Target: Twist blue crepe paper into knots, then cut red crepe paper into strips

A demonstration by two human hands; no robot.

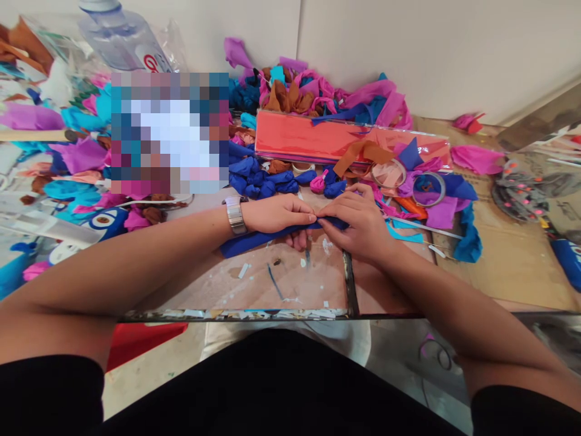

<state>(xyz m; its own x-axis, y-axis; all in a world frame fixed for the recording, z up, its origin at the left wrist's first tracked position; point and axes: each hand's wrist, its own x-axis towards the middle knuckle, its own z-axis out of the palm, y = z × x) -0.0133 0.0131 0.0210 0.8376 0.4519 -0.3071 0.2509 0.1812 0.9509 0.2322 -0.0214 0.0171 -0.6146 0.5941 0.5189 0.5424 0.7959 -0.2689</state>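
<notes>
A dark blue strip of crepe paper runs slantwise under my left wrist and up between my fingers. My left hand, with a metal watch on its wrist, pinches the strip, some of its fingers curled beneath. Against its thumb, my right hand grips the strip's other end between thumb and fingertips. What lies inside the pinch is hidden. Just beyond my hands sit several bunched dark blue paper pieces and a small pink paper bud.
A clear-wrapped pack of red paper lies behind, below a heap of coloured scraps. Tape rolls rest at right, near cardboard. A large plastic bottle stands back left. The table's front edge is close to my body.
</notes>
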